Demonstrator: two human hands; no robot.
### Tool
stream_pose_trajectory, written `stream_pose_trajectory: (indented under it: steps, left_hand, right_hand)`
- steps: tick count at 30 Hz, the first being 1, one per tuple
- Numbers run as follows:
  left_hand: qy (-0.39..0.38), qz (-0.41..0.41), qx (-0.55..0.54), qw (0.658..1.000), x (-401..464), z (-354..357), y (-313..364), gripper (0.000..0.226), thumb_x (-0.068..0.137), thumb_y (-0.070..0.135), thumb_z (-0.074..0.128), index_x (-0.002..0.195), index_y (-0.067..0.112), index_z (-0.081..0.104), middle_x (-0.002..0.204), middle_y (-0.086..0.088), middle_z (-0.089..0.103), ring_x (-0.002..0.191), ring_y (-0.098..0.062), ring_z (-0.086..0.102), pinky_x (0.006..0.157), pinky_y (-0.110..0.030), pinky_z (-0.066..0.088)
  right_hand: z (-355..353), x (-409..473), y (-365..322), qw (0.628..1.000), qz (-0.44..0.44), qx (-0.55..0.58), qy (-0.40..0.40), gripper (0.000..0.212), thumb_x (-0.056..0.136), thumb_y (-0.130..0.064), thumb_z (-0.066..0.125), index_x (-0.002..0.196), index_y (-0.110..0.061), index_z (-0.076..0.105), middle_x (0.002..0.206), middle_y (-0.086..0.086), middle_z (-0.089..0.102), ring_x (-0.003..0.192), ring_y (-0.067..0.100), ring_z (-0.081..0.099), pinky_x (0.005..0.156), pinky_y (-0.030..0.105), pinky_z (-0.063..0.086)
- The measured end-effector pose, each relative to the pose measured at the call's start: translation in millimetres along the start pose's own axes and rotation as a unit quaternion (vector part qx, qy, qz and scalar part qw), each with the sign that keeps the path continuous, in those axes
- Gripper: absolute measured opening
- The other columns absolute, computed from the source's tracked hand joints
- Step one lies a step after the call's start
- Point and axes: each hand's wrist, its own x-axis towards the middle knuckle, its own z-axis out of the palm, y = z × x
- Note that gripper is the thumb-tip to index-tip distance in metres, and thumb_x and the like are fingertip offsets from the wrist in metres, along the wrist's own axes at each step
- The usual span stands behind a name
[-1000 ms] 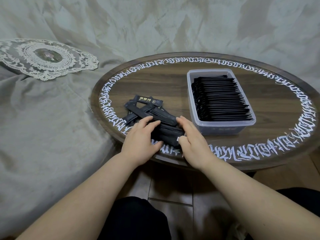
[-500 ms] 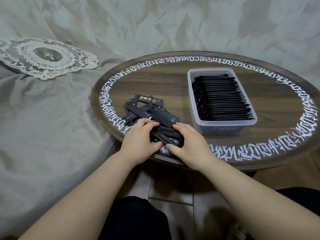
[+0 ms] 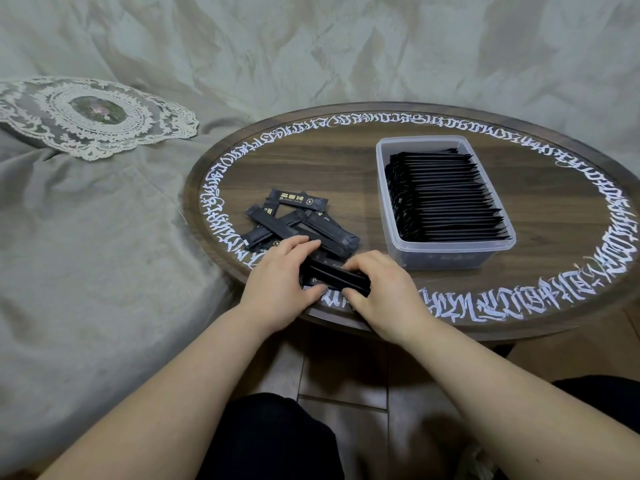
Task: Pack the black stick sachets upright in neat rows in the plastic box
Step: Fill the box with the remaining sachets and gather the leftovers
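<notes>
One grey cloth (image 3: 86,271) drapes the surroundings, with a lace doily (image 3: 93,114) at ten o'clock. Next largest, the round tabletop (image 3: 346,168) carries a clear plastic box (image 3: 446,252) at two o'clock, filled with upright black stick sachets (image 3: 446,199) in a row. Loose sachets (image 3: 294,220) lie heaped left of it. Both hands meet at the near edge: the left hand (image 3: 280,289) and right hand (image 3: 384,292) each curl their grip round one sachet bundle (image 3: 337,277).
</notes>
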Motion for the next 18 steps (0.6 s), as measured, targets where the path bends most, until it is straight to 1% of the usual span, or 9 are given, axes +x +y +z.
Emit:
stream_pose_trajectory:
  steps: [2,4,6,8,10,12,15,18]
  left_hand:
    - [-0.005,-0.002,0.019,1.0,0.6,0.5,0.8,0.068,0.079,0.042,0.072,0.14,0.029,0.044,0.139,0.011,0.046,0.125,-0.013,0.041,0.103,-0.026,0.031]
    - [-0.006,-0.009,0.023,1.0,0.7,1.1,1.5,0.064,0.079,0.042,0.071,0.137,0.03,0.048,0.131,0.011,0.049,0.12,-0.013,0.042,0.098,-0.024,0.033]
    - [-0.002,-0.015,0.019,1.0,0.6,1.8,1.1,0.061,0.079,0.041,0.071,0.135,0.03,0.051,0.124,0.011,0.051,0.116,-0.013,0.044,0.093,-0.022,0.034]
    - [0.002,-0.018,0.015,1.0,0.4,2.5,0.4,0.06,0.078,0.043,0.072,0.134,0.031,0.052,0.12,0.011,0.05,0.113,-0.012,0.045,0.09,-0.021,0.034]
    - [0.006,-0.02,0.012,1.0,0.2,2.8,-0.2,0.062,0.077,0.044,0.073,0.134,0.031,0.052,0.12,0.011,0.049,0.112,-0.011,0.048,0.089,-0.022,0.038]
    - [0.011,-0.023,0.01,1.0,0.3,2.6,-0.3,0.065,0.076,0.044,0.073,0.136,0.031,0.05,0.127,0.012,0.048,0.115,-0.011,0.049,0.093,-0.026,0.042]
    - [0.009,-0.015,0.016,1.0,1.1,2.5,0.6,0.066,0.076,0.042,0.073,0.137,0.032,0.049,0.139,0.015,0.046,0.123,-0.012,0.046,0.101,-0.029,0.038]
    - [-0.006,-0.012,0.015,1.0,1.8,1.6,1.4,0.056,0.077,0.038,0.071,0.131,0.035,0.055,0.133,0.018,0.053,0.116,-0.012,0.05,0.098,-0.027,0.038]
  right_hand:
    - [-0.2,0.1,-1.1,1.0,0.0,-0.01,-0.002,0.038,0.081,-0.02,0.068,0.117,-0.019,0.059,0.116,-0.004,0.057,0.109,0.017,0.048,0.088,0.016,0.03]
    - [0.3,-0.2,-3.1,0.999,0.015,-0.033,-0.008,0.052,0.081,-0.027,0.068,0.13,-0.018,0.052,0.124,-0.002,0.056,0.115,0.019,0.045,0.095,0.02,0.03]
    - [2.0,0.2,-4.0,0.999,0.02,-0.05,-0.006,0.058,0.081,-0.033,0.068,0.134,-0.015,0.049,0.124,0.002,0.055,0.115,0.022,0.045,0.097,0.025,0.031]
    - [2.4,0.7,-4.0,0.998,0.023,-0.056,-0.008,0.056,0.084,-0.035,0.066,0.134,-0.015,0.049,0.122,0.003,0.055,0.114,0.022,0.044,0.097,0.026,0.031]
    - [1.6,0.8,-3.4,0.998,0.021,-0.061,-0.017,0.053,0.087,-0.036,0.063,0.135,-0.017,0.05,0.121,0.002,0.054,0.114,0.021,0.043,0.097,0.026,0.031]
    - [1.2,0.8,-2.9,0.998,0.016,-0.065,-0.022,0.051,0.088,-0.037,0.061,0.134,-0.019,0.051,0.12,0.001,0.054,0.113,0.02,0.043,0.096,0.027,0.032]
    - [2.5,0.2,-2.8,0.998,0.007,-0.065,-0.016,0.044,0.086,-0.037,0.062,0.127,-0.021,0.056,0.116,-0.001,0.054,0.111,0.02,0.044,0.094,0.027,0.033]
    - [5.0,-0.3,-3.2,0.997,0.012,-0.076,-0.01,0.043,0.082,-0.04,0.065,0.119,-0.02,0.058,0.112,-0.001,0.053,0.108,0.02,0.046,0.091,0.028,0.036]
